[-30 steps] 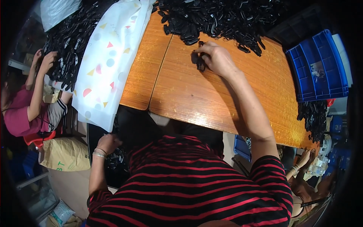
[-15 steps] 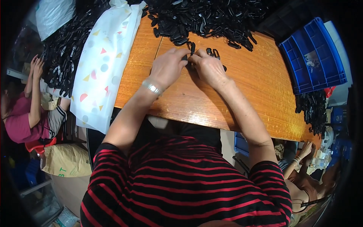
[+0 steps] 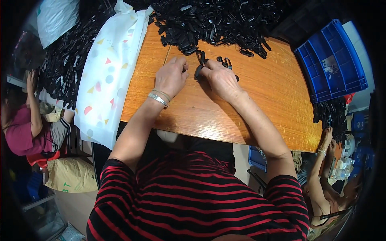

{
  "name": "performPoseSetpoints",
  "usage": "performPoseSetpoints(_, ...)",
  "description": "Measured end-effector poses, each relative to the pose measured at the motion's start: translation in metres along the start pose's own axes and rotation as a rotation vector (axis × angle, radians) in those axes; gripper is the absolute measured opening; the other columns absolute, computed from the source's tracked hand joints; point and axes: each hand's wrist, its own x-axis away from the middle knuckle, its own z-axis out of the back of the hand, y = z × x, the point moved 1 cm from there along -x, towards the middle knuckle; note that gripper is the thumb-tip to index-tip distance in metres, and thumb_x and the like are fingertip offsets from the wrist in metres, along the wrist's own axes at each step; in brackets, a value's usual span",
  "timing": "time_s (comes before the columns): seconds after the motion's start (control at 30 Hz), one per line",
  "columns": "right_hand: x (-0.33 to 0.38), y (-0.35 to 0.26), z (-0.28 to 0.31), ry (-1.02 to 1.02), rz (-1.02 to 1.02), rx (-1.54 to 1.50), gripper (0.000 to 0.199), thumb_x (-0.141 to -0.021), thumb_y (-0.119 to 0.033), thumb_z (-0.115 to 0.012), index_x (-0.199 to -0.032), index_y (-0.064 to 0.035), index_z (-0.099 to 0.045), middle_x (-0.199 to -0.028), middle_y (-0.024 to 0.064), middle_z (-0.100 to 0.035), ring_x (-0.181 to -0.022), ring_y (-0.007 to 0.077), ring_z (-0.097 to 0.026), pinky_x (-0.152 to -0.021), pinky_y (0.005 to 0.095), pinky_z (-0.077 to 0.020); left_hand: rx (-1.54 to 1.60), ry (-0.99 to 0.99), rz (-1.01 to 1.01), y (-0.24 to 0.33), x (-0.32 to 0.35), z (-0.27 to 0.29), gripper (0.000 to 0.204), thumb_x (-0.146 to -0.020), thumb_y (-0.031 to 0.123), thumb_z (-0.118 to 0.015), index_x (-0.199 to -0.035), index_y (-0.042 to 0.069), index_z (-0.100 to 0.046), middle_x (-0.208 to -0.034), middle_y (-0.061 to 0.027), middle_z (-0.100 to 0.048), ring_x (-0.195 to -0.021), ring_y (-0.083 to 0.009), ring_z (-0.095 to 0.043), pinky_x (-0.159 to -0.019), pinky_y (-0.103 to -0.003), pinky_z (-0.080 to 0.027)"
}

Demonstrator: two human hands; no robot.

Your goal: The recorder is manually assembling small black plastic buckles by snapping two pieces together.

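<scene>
Both hands at a small black plastic clip, middle of the wooden desk.

Left hand (image 3: 172, 76) curled, fingertips beside the black plastic clip (image 3: 198, 71); right hand (image 3: 220, 78) pinches that clip against the desk (image 3: 265, 104). More loose clips (image 3: 225, 62) lie just beyond the right hand, below the big black heap (image 3: 217, 20). Blue crate (image 3: 329, 60) far right; patterned white bag (image 3: 110, 72) left.

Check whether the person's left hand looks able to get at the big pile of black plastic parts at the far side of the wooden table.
Probably yes. The left hand rests on the wooden table just short of the pile of black parts, and only bare tabletop lies between them. The right hand sits beside it, not across that path.
</scene>
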Motion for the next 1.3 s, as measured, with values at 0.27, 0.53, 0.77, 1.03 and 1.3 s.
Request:
performPoseSetpoints(0.27, -0.019, 0.003, 0.002, -0.084, 0.253, 0.104, 0.015, -0.079, -0.007, -0.062, -0.094, -0.0046, -0.064, -0.091, 0.0099, -0.057, -0.088, 0.0286, -0.058, -0.074, 0.039, -0.0495, 0.016, 0.121, -0.094, 0.0, 0.013, 0.009, 0.029, -0.077, 0.005, -0.068, -0.105, 0.002, -0.059, -0.093, -0.0173, -0.064, -0.089, -0.035, -0.063, -0.076, -0.042, -0.05)
performPoseSetpoints(0.53, -0.011, -0.01, 0.022, 0.022, -0.151, -0.204, 0.012, -0.083, -0.002, -0.059, -0.095, -0.0028, -0.056, -0.084, 0.0111, -0.06, -0.082, 0.0261, -0.061, -0.068, 0.0359, -0.0492, 0.401, 0.048, 0.1, -0.008, 0.022, 0.004, 0.029, -0.082, 0.004, -0.067, -0.109, -0.002, -0.059, -0.095, -0.0119, -0.067, -0.085, -0.0246, -0.066, -0.075, -0.033, -0.053)
performPoseSetpoints(0.77, 0.007, -0.052, -0.01, 0.362, -0.311, -1.009, 0.025, -0.091, -0.002, -0.056, -0.116, -0.001, -0.058, -0.099, 0.0035, -0.061, -0.093, 0.0096, -0.057, -0.079, 0.0231, -0.047, 1.719, -0.079, 0.479, 0.016, 0.043, -0.003, 0.026, -0.094, 0.012, -0.06, -0.118, 0.003, -0.056, -0.103, -0.0042, -0.065, -0.088, -0.011, -0.063, -0.079, -0.024, -0.051)
performPoseSetpoints(1.03, 0.019, -0.074, -0.019, 0.501, -0.458, -0.931, 0.016, -0.095, -0.006, -0.056, -0.109, 0.0009, -0.061, -0.092, 0.0051, -0.064, -0.076, 0.0114, -0.06, -0.066, 0.0243, -0.0489, 1.767, -0.073, 0.396, 0.012, 0.052, -0.009, 0.024, -0.094, 0.014, -0.06, -0.116, 0.004, -0.059, -0.101, -0.0012, -0.066, -0.083, -0.0074, -0.061, -0.073, -0.021, -0.048)
performPoseSetpoints(1.3, 0.018, -0.08, -0.01, 0.525, -0.231, -0.51, 0.019, -0.09, -0.006, -0.062, -0.107, 0.0011, -0.062, -0.088, 0.0117, -0.063, -0.076, 0.019, -0.063, -0.066, 0.0276, -0.05, 1.696, 0.027, 0.398, 0.017, 0.052, -0.004, 0.025, -0.093, 0.011, -0.061, -0.116, 0.002, -0.061, -0.101, -0.0016, -0.066, -0.083, -0.0057, -0.059, -0.072, -0.02, -0.047)
